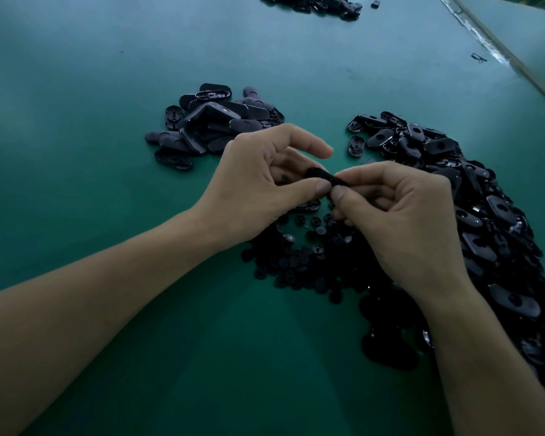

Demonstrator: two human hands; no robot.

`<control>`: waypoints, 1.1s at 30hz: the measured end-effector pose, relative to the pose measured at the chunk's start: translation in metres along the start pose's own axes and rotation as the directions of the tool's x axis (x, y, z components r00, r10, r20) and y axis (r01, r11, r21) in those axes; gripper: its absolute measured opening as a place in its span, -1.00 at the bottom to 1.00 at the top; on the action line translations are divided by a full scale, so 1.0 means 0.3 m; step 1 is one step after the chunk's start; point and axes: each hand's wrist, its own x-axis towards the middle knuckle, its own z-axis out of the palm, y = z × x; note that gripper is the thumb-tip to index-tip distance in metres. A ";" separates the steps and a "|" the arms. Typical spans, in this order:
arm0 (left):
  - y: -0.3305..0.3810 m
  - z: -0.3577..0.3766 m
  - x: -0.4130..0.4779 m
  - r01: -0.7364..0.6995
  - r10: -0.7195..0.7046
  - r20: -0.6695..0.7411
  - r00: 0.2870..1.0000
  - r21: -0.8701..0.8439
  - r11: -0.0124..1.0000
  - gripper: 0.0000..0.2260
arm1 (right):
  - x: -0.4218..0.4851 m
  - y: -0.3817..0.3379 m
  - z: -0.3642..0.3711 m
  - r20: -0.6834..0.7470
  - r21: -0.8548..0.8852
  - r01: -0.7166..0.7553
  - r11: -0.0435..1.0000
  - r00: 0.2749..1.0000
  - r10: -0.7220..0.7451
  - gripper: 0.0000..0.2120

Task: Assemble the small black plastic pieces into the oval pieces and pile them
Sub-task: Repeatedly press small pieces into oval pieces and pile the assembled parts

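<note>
Thumbs (pixel 321 187) of left hand (pixel 258 187) and right hand (pixel 403 218) pinch oval piece (pixel 319 174).

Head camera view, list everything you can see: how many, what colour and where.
table: one, green, fills the view
held oval piece: one, black, between both hands
left pile of oval pieces: many, black, beyond the left hand
right heap of oval pieces: many, black, along the right side
small round pieces: many, black, under the hands
far pile: many, black, top edge
small dark item: one, near the table's right edge, too small to identify
left hand: one, pinches the held oval piece
right hand: one, pinches its other end
</note>
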 end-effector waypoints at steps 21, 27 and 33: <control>0.007 0.005 0.005 -0.051 0.056 -0.118 0.991 0.042 0.998 -0.75 | -0.029 -0.018 0.069 -0.245 -0.397 0.138 0.908 0.937 -0.250 -0.90; 0.016 0.011 0.000 -0.050 0.052 -0.129 0.990 0.017 0.999 -0.74 | -0.033 -0.021 0.097 -0.275 -0.373 0.117 0.921 0.934 -0.229 -0.83; 0.018 0.011 -0.006 -0.062 0.068 -0.118 0.991 0.056 0.997 -0.75 | -0.033 -0.026 0.101 -0.290 -0.367 0.125 0.922 0.926 -0.241 -0.88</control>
